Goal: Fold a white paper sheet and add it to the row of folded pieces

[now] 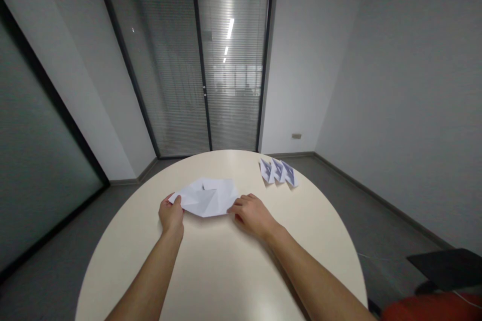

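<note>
A creased sheet of white paper (206, 197) with several folds spans the gap between my hands, just over the table. My left hand (172, 214) pinches its left end, the thumb lying on top. At the paper's lower right corner, my right hand (250, 213) is closed on the edge with curled fingers. A small raised fold with a dark slit shows near the middle of the sheet. What the underside looks like is hidden.
Three folded paper pieces (277, 171) with bluish-grey shading overlap in a row at the far right of the round cream table (226, 271). Beyond the table's right edge are a black flat object (448, 267) and something red (433, 307). A glass door with blinds (233, 120) stands behind.
</note>
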A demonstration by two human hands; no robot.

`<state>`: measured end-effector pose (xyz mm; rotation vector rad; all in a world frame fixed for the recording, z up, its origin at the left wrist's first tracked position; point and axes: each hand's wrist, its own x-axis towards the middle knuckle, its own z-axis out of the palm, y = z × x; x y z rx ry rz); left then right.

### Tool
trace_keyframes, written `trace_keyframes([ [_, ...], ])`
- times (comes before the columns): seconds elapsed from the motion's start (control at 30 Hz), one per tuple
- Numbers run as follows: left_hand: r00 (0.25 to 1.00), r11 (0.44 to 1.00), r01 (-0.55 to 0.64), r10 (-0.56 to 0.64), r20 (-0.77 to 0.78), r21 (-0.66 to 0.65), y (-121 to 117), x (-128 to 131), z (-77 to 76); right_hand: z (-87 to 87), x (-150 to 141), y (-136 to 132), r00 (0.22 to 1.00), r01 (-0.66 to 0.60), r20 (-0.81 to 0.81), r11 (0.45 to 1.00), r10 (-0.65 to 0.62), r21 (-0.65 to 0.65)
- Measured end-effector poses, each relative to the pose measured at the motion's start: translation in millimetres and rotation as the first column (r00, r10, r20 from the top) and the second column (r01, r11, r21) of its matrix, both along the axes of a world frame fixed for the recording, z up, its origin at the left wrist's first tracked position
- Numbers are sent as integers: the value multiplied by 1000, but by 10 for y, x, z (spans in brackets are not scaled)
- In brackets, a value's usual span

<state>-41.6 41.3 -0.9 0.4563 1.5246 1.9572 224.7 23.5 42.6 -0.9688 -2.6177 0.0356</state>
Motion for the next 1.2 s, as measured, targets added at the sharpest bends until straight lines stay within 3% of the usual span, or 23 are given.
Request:
trace_keyframes([
  [0.17, 987, 986, 161, -162, 16, 51, -37, 71, 23, -10, -41, -92, 991, -68, -122, 981, 46, -180],
  [0.27, 950, 944, 308, -313, 24, 117, -65, 177, 37, -83, -40, -62, 966, 37, -234, 956, -108, -290],
  [0.4, 934, 929, 356, -356, -24, 102, -75, 281, 24, -231, 3, 58, 867, 155, -415, 941, -276, -301],
  [0.5, 930, 930, 364, -359, -85, 58, -63, 302, -21, -387, 47, 129, 903, 49, -389, 945, -180, -323],
  [0.6, 944, 959, 283, -280, -178, -9, -37, 270, -86, -539, 53, 153, 957, 37, -260, 944, -128, -328],
  [0.77, 954, 996, 63, -77, -289, -57, 24, 112, -151, -609, 1, 114, 975, 155, -101, 931, -198, -329],
  [0.87, 947, 996, -50, 24, -320, -73, 26, 10, -83, -572, -18, 65, 974, 198, -42, 928, -222, -314],
  [0.97, 917, 990, -129, 100, -385, -51, -45, 26, 81, -516, -35, 7, 955, 272, -31, 913, -295, -303],
  [1.0, 888, 989, -149, 124, -443, -23, -84, 75, 136, -489, -44, -14, 946, 303, -26, 906, -324, -295],
  [1.03, 785, 989, -137, 139, -604, 50, -128, 145, 177, -456, -54, -36, 938, 329, -16, 901, -347, -282],
  [1.07, 683, 994, -52, 108, -723, 99, -173, 233, 198, -416, -65, -59, 932, 350, 5, 899, -362, -263],
  [1.13, 529, 968, 248, -112, -841, 27, -259, 432, 161, -314, -89, -107, 930, 366, 40, 905, -366, -216],
  [1.2, 380, 908, 389, -312, -871, -155, -326, 603, 35, -188, -106, -164, 932, 362, 83, 913, -352, -190],
])
